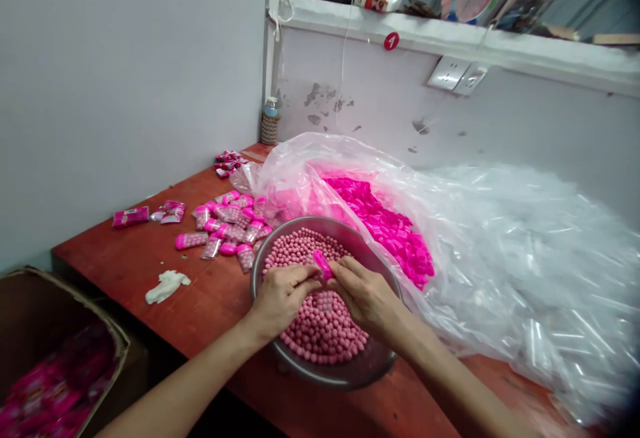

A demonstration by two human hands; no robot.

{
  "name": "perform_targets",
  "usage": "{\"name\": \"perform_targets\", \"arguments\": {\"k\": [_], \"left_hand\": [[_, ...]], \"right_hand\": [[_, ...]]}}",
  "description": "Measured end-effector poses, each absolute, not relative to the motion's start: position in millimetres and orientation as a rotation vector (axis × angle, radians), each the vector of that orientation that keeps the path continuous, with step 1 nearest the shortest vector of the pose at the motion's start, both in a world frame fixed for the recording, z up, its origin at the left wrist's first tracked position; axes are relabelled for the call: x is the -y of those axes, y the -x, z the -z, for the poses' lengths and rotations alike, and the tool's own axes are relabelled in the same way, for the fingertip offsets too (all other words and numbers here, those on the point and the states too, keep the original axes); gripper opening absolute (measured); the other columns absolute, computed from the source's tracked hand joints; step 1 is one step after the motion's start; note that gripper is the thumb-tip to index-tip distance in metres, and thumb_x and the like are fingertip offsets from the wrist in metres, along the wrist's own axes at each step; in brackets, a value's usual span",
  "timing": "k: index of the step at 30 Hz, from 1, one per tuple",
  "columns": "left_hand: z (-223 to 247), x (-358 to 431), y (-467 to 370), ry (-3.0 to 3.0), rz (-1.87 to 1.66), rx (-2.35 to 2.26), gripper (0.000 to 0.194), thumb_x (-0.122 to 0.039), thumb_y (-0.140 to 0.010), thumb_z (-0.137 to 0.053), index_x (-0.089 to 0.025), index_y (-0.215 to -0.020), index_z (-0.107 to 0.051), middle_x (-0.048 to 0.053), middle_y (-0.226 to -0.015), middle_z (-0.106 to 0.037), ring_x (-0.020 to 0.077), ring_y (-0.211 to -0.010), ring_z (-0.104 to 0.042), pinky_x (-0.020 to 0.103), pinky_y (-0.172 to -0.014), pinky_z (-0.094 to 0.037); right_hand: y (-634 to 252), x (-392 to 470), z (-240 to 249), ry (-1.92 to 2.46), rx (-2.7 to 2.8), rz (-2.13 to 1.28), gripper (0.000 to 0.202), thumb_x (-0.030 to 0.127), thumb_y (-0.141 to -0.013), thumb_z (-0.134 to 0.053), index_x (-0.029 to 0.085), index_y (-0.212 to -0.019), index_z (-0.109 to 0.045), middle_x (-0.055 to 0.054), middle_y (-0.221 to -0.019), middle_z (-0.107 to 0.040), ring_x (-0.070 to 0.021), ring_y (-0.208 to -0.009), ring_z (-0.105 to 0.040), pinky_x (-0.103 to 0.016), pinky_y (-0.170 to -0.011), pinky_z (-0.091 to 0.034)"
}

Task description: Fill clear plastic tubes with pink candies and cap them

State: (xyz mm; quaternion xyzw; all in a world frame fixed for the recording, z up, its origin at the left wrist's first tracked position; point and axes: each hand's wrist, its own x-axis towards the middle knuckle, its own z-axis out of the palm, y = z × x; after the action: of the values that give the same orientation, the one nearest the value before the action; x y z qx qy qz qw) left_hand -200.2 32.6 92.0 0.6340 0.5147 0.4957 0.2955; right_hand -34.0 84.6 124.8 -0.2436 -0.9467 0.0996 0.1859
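Behind and to the right of our grip spreads the large clear plastic bag (500,238), its open mouth spilling a heap of bright pink caps (390,225) that lies just beyond the bowl's far rim. Directly under our grip sits the round metal bowl (345,375) on the red table (200,305), filled with small pale pink candy balls (320,328). To the far left of our grip, across the bowl's rim, lies a loose cluster of filled clear capsules with pink caps (230,228), and nearer us on that side a crumpled white scrap (167,285). Well to the lower left stands a cardboard box (75,318) with pink packets inside.

Our left hand (283,298) and right hand (367,295) meet over the middle of the bowl, fingertips closed together on one small pink capsule piece (323,266). It sits between the two hands, pinched from both sides, so neither hand is clearly nearer. Its long axis runs tilted, upper end leaning away to the left and lower end toward the right hand's fingers. Whether a clear tube is joined to it we cannot tell; the fingers hide that part. The candy balls lie just below the grip, and the heel of each hand rests on or just above them.
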Motion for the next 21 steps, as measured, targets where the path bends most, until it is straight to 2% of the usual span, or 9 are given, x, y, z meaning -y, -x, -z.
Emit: {"name": "perform_targets", "arguments": {"k": [3,7,9,11,13,17,19,21], "left_hand": [[-92.7,-30.8,200.8,-1.816,-1.247,-1.386,0.018,-0.018,-0.081,-0.052,-0.015,-0.078,-0.069,0.005,-0.072,-0.068,0.0166,-0.068,-0.061,0.025,-0.067,-0.045],[-95.2,-34.0,199.9,-1.832,-1.253,-1.353,0.019,-0.018,-0.080,-0.051,-0.016,-0.075,-0.069,0.004,-0.069,-0.067,0.0159,-0.065,-0.060,0.024,-0.065,-0.044],[-96.2,-36.7,198.3,-1.777,-1.240,-1.276,0.018,-0.019,-0.080,-0.052,-0.017,-0.077,-0.070,0.004,-0.072,-0.069,0.0162,-0.068,-0.061,0.024,-0.066,-0.044],[-96.0,-38.9,196.4,-1.704,-1.196,-1.174,0.017,-0.020,-0.078,-0.053,-0.016,-0.079,-0.070,0.003,-0.074,-0.069,0.0164,-0.069,-0.062,0.024,-0.067,-0.045],[-94.4,-40.4,195.4,-1.592,-1.163,-1.089,0.018,-0.021,-0.078,-0.053,-0.015,-0.081,-0.070,0.003,-0.071,-0.068,0.0166,-0.068,-0.061,0.025,-0.065,-0.046],[-91.6,-42.9,197.7,-1.338,-1.200,-1.056,0.021,-0.022,-0.077,-0.054,-0.012,-0.091,-0.067,0.004,-0.079,-0.066,0.0180,-0.076,-0.059,0.027,-0.069,-0.047],[-91.6,-44.3,199.4,-1.249,-1.241,-1.052,0.022,-0.022,-0.078,-0.053,-0.012,-0.094,-0.065,0.004,-0.083,-0.064,0.0168,-0.079,-0.057,0.026,-0.071,-0.045],[-91.7,-45.6,200.1,-1.176,-1.283,-1.026,0.020,-0.021,-0.078,-0.053,-0.012,-0.093,-0.063,0.002,-0.079,-0.061,0.0133,-0.074,-0.054,0.022,-0.067,-0.043]], "right_hand": [[31.8,-81.8,-115.9,0.680,2.713,-0.207,0.027,0.011,-0.086,-0.033,0.016,-0.107,-0.050,-0.008,-0.080,-0.052,-0.0176,-0.071,-0.052,-0.029,-0.062,-0.049],[25.3,-93.6,-121.1,0.638,2.713,-0.351,0.028,0.021,-0.089,-0.038,0.019,-0.114,-0.050,-0.008,-0.084,-0.057,-0.0170,-0.074,-0.056,-0.028,-0.064,-0.050],[22.0,-101.9,-133.5,0.591,2.721,-0.447,0.039,0.028,-0.087,-0.044,0.022,-0.126,-0.040,-0.010,-0.104,-0.057,-0.0189,-0.091,-0.057,-0.030,-0.075,-0.050],[20.8,-107.7,-149.5,0.514,2.787,-0.441,0.061,0.033,-0.083,-0.050,0.023,-0.137,-0.022,-0.011,-0.129,-0.044,-0.0226,-0.115,-0.045,-0.036,-0.089,-0.045],[22.2,-110.8,-164.2,0.393,2.893,-0.367,0.068,0.033,-0.082,-0.051,0.024,-0.139,-0.015,-0.009,-0.139,-0.032,-0.0235,-0.125,-0.033,-0.040,-0.098,-0.038],[25.8,-112.9,-172.4,0.370,2.907,-0.142,0.045,0.033,-0.083,-0.049,0.022,-0.126,-0.041,-0.009,-0.124,-0.049,-0.0229,-0.114,-0.045,-0.039,-0.090,-0.044],[25.7,-111.4,-163.9,0.478,2.809,-0.032,0.043,0.036,-0.082,-0.051,0.019,-0.122,-0.045,-0.011,-0.115,-0.053,-0.0240,-0.108,-0.050,-0.039,-0.085,-0.047],[26.3,-106.3,-149.9,0.579,2.731,0.014,0.050,0.039,-0.081,-0.052,0.018,-0.124,-0.042,-0.014,-0.114,-0.053,-0.0257,-0.105,-0.051,-0.041,-0.083,-0.048]]}}
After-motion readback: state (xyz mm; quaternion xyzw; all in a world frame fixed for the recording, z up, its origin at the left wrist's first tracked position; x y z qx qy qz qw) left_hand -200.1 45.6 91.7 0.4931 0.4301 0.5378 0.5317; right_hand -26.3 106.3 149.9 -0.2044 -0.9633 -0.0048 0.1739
